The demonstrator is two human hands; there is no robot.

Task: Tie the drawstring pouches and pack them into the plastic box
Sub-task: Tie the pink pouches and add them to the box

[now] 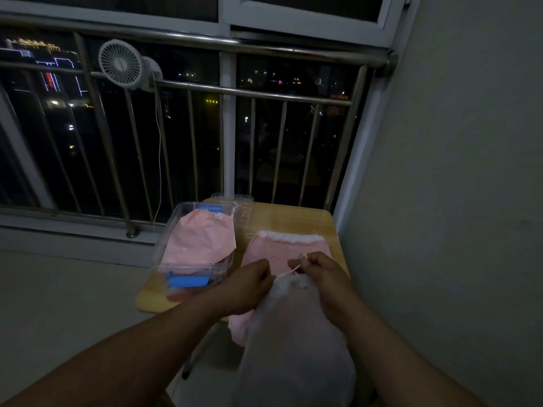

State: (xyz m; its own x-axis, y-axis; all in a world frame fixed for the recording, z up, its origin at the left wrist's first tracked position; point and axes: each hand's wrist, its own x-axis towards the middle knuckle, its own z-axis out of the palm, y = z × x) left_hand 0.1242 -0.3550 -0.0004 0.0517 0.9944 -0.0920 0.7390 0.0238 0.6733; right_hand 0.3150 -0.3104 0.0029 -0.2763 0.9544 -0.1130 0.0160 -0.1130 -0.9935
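A pale pink drawstring pouch (293, 333) hangs in front of me, its gathered neck between my hands. My left hand (246, 286) pinches one end of its thin drawstring (289, 271). My right hand (318, 273) pinches the other end, and the string runs taut between them. A second pink pouch (282, 248) with a white ruffled top lies flat on the small wooden table (296, 214). The clear plastic box (164, 245) stands on the table's left side with a pink pouch (199, 239) inside it.
The box has blue latches (188, 281), and its clear lid (244, 210) stands behind it. A metal railing (205, 89) with a clipped white fan (120, 64) and a dangling cord fills the back. A grey wall (455, 201) is close on the right.
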